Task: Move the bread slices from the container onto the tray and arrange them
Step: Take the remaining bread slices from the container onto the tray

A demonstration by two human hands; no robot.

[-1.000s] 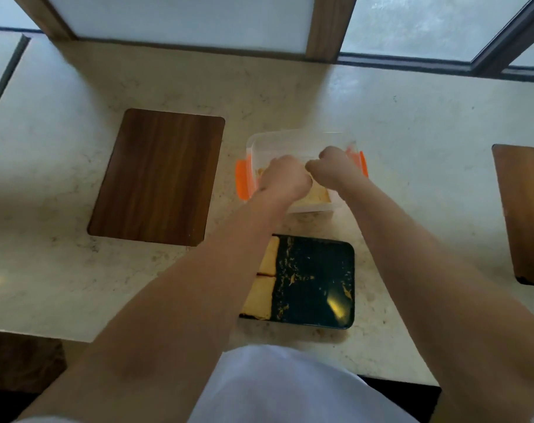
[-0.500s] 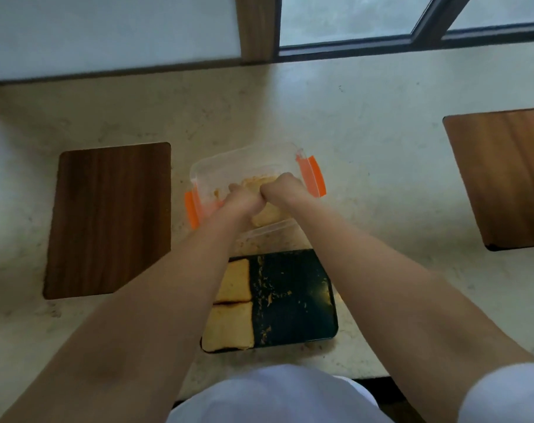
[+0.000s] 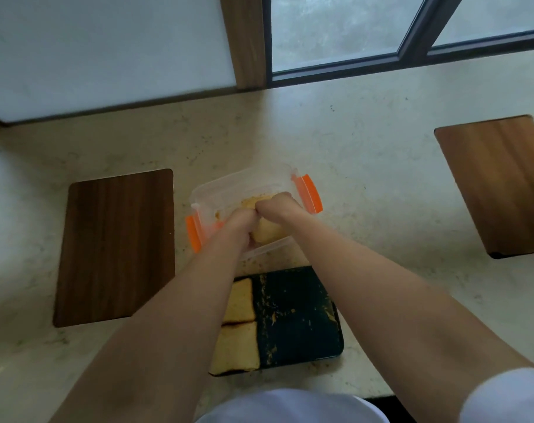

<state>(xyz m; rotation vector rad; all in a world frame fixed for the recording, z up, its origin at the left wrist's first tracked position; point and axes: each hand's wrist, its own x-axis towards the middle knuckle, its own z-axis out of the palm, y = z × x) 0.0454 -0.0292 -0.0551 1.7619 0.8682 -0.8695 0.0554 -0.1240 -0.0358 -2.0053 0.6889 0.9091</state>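
Both hands, left hand [image 3: 241, 222] and right hand [image 3: 275, 206], now sit deeper in the box [image 3: 244, 181], fingers closed on a bread slice [image 3: 267, 232]; lift it gently and flat toward the tray [image 3: 299, 315].

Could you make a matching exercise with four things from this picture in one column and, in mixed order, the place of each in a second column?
Things
1. dark rectangular tray
2. clear plastic container with orange clips
3. dark wooden board
4. lighter wooden board

Places
A. far right of the counter
B. nearest the person, holding two bread slices
C. left of the container
D. around both hands

Pairs: 1-B, 2-D, 3-C, 4-A
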